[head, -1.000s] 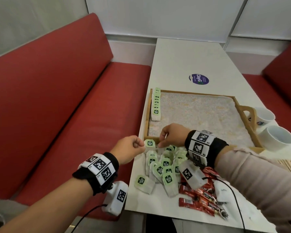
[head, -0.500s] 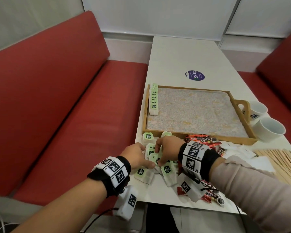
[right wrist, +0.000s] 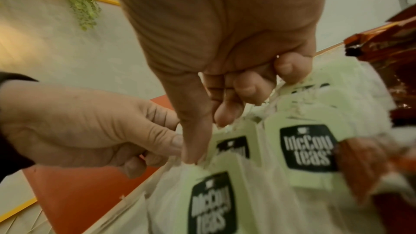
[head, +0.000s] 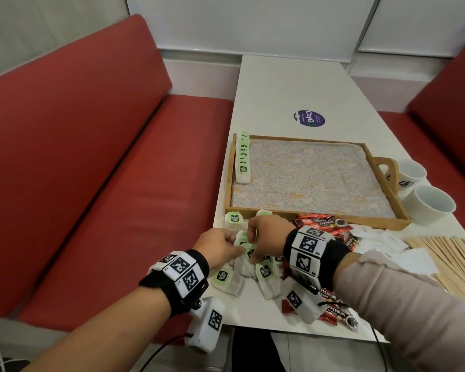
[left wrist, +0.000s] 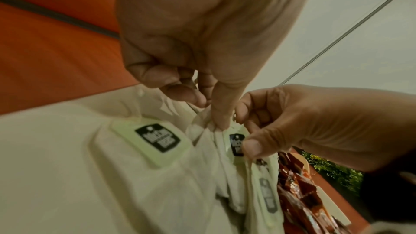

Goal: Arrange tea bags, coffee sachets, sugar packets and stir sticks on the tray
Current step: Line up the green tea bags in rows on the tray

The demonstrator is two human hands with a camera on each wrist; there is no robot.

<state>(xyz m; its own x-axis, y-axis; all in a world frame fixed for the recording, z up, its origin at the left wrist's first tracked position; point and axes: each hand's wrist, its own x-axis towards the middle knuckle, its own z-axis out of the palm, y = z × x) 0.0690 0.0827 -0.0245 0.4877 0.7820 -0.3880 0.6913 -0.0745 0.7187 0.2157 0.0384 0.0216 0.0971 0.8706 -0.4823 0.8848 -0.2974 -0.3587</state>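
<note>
Right now both hands are down in the loose heap of tea bags (head: 249, 264) on the tabletop (head: 287, 84), just on the near side of the tray (head: 317, 216). The left hand (head: 218, 244) has its thumb and fingers (left wrist: 178, 93) curled together, pinching the crumpled paper top of one bag. The right hand (head: 269, 233) has its thumb pressed to a green tag while the other fingers (right wrist: 249, 86) curl over neighbouring bags, so it too is pinching at the heap.

These bags look very light, soft and limp: thin paper pouches, each with a stiffer green card tag. They probably cling and tangle, so lifting one may drag others along. The tag seems the best place to take hold, since it is flat and firm; the pouch could tear if pulled hard.

A neat overlapping row of tea bags (head: 243, 161) already lies along the left wall inside the tray; the rest of its lined floor is bare. Red coffee sachets (head: 321, 224) lie just in front of the tray, with white sugar packets (head: 381, 241) and wooden stir sticks (head: 451, 253) further right of it, all apparently not yet placed. Two white cups (head: 430, 202) stand beside the tray's right handle.
</note>
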